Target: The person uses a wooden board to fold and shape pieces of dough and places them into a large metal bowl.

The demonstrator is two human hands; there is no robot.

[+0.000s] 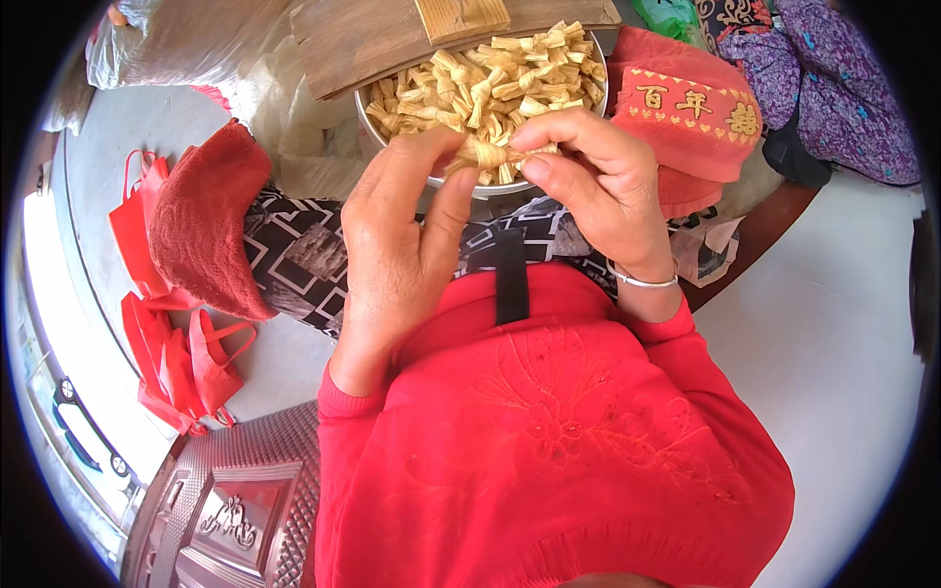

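Between my two hands is a pale yellow tofu-skin knot [487, 155], held just over the near rim of a round metal bowl [502, 189]. My left hand [392, 230] pinches its left end between thumb and forefinger. The right end is gripped the same way by my right hand [618, 196], which wears a silver bangle at the wrist. Behind the fingers, the bowl is heaped with several similar tofu-skin knots [480, 83]. My hands hide part of the bowl's near side.
Wooden boards [382, 44] lie at the bowl's far edge. Red towels [676, 118] [211, 220] drape over both knees, on black-and-white patterned trousers [299, 255]. Red bags [176, 363] sit on the floor at left, near a brown embossed door [245, 500]. Purple patterned cloth [843, 108] is at far right.
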